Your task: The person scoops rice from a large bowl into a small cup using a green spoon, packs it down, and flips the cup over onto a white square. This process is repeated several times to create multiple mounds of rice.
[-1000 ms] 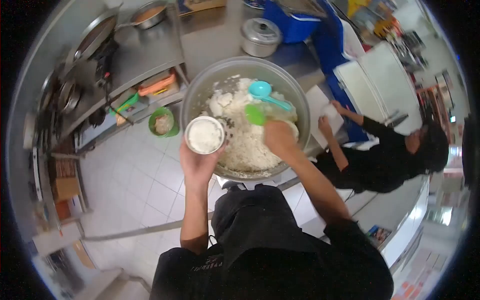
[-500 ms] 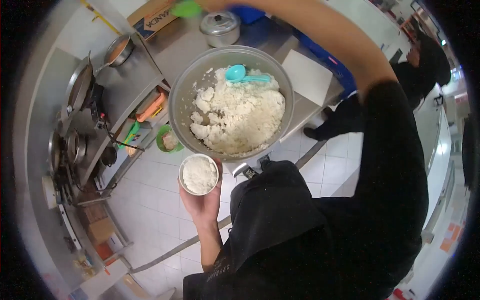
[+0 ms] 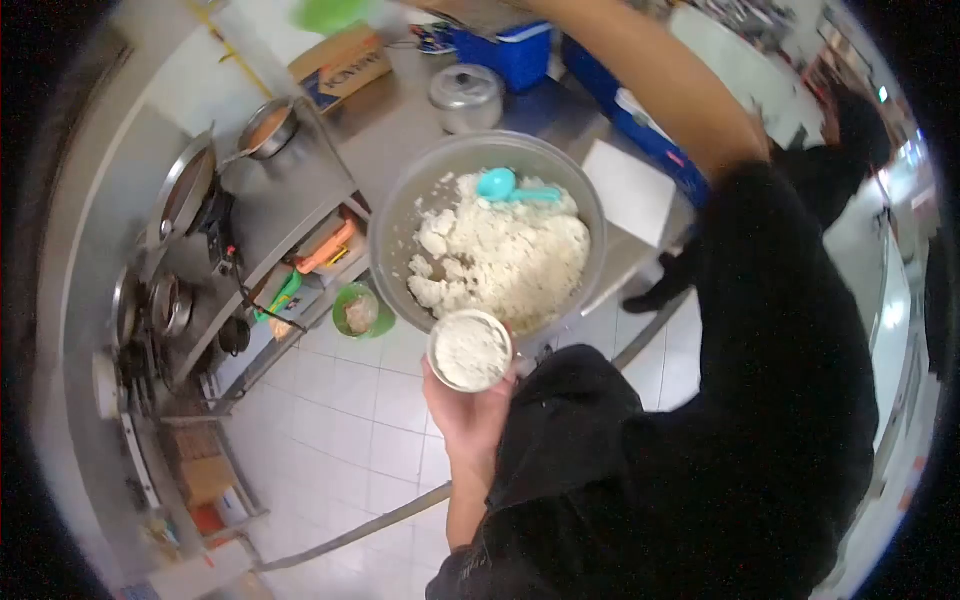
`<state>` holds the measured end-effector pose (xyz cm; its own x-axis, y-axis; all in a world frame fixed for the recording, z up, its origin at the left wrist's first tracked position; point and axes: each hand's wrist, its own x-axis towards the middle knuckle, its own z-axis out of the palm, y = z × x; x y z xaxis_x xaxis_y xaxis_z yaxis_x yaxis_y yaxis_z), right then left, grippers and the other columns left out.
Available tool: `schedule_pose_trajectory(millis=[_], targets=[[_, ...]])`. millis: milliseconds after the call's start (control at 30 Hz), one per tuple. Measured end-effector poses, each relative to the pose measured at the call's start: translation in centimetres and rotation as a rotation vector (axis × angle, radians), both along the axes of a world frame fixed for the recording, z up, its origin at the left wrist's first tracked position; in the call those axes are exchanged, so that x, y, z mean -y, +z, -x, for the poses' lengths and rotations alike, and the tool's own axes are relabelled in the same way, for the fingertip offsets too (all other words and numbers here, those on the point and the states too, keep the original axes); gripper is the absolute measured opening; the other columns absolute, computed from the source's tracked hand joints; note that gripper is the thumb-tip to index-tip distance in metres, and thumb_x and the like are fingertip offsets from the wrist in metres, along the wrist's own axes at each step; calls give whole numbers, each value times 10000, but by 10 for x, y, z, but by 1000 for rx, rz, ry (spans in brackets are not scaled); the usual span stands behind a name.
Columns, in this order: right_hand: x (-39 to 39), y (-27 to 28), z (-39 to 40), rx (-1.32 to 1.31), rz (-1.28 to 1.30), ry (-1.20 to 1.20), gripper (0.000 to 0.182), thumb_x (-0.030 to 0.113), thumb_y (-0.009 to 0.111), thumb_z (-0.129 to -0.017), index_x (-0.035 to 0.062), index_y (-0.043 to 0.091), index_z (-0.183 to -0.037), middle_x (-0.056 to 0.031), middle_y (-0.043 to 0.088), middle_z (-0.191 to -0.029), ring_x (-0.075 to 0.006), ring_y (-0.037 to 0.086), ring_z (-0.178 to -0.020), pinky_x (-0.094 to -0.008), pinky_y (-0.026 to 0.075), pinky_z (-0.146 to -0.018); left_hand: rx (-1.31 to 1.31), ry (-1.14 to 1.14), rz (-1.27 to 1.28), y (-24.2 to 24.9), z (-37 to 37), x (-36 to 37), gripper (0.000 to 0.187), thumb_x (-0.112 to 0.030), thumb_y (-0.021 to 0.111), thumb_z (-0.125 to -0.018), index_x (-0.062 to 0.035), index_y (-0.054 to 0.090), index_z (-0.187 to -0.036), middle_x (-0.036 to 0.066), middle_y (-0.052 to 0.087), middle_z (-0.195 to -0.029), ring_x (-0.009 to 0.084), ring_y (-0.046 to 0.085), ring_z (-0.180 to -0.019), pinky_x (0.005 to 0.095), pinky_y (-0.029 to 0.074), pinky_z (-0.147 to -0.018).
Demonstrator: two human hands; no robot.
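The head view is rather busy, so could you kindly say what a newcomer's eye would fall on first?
Probably the big metal pot near the middle, heaped with white rice, and the turquoise spoon lying on the rice towards the pot's far side. Next would come the filled white bowl in the left hand, overlapping the pot's near rim in this view.

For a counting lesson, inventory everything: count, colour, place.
Stockpot: one, grey, centre
Rice: heap, white, in stockpot
Ladle: one, turquoise, on rice
Bowl: one, white, in left hand
Lidded pot: one, silver, beyond stockpot
Carton: one, brown, back
Bins: at least two, blue, top
Sheet: one, white, stockpot's right
Tub: one, green, stockpot's left
Saucepan: one, silver, left counter
Pans: several, metallic, left
Blurred object: one, green, top
Co-worker: one, black clothes, right
Left hand: one, bare, centre
Right forearm: one, bare, top
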<state>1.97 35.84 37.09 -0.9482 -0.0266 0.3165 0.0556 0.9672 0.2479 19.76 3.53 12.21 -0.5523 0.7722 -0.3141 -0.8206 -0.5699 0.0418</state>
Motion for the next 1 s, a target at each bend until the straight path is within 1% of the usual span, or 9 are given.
schedule_pose_trajectory(millis=[67, 100, 300, 500, 667, 733, 900, 933, 1000], targets=[[-20, -84, -110, -380, 221, 467, 326, 263, 527, -966, 34, 639, -1170, -163, 681, -990, -300, 639, -793, -404, 507, -725, -16, 20, 96, -9, -5, 7, 492, -442, 371, -973, -90, 544, -1269, 124, 598, -1240, 318, 570, -1132, 480, 485, -889], [-15, -118, -168, -57, 528, 90, 363, 276, 554, -949, 42, 587, -1225, -183, 623, -1172, -302, 609, -1069, -416, 481, -884, -42, -8, 76, -18, -5, 13, 482, -443, 377, -973, -100, 549, -1264, 121, 606, -1227, 303, 580, -1117, 479, 487, -887], [47, -297, -419, -156, 1641, -666, 276, 200, 601, -955, -42, 615, -1088, 37, 508, -649, -37, 431, -545, -239, 346, -473, 103, -97, 182, -24, 7, -12, 485, -424, 359, -991, -96, 502, -1318, 146, 566, -1285, 332, 534, -1203, 570, 455, -961], [23, -487, -496, -551, 1810, -1003, 370, 244, 611, -950, -62, 579, -1156, 43, 485, -615, -33, 409, -482, -212, 310, -414, -9, -419, 41, -24, -12, -168, 464, -386, 343, -1016, -62, 491, -1314, 159, 560, -1279, 329, 521, -1224, 515, 396, -1080], [45, -596, -564, -779, 1887, -1428, 359, 347, 610, -953, 84, 528, -723, 18, 458, -557, -90, 423, -432, -250, 330, -401, -51, -397, 197, -90, -43, -339, 439, -406, 347, -1019, -80, 497, -1273, 118, 566, -1248, 298, 547, -1181, 489, 416, -1046], [75, -643, -618, -894, 2059, -1441, 292, 319, 629, -943, 69, 543, -819, 14, 469, -590, -85, 430, -442, -251, 343, -391, -169, -357, 317, -150, -40, -406, 459, -422, 397, -1003, -82, 486, -1297, 119, 567, -1233, 304, 555, -1157, 478, 417, -1022], [150, -666, -753, -704, 2034, -1746, 337, 322, 563, -929, 73, 513, -708, -43, 475, -526, -140, 440, -373, -316, 330, -353, -1436, -102, 1227, -227, -41, -531, 464, -320, 628, -889, -80, 547, -1278, 181, 488, -1316, 355, 462, -1203, 489, 361, -1047], [160, -645, -765, -661, 1949, -1952, 219, 314, 585, -945, 106, 609, -883, 18, 504, -622, -141, 480, -497, -296, 358, -429, -1427, -99, 1238, -255, -43, -551, 464, -320, 628, -889, -80, 547, -1278, 181, 488, -1316, 355, 462, -1203, 489, 361, -1047], [251, -750, -903, -1438, 2937, -1589, 316, 428, 516, -951, 138, 627, -898, 10, 543, -664, -161, 511, -569, -329, 393, -508, -2154, 58, 1408, -317, -40, -574, 493, -320, 667, -859, -82, 577, -1281, 267, 473, -1252, 415, 425, -1188, 508, 339, -1040]])
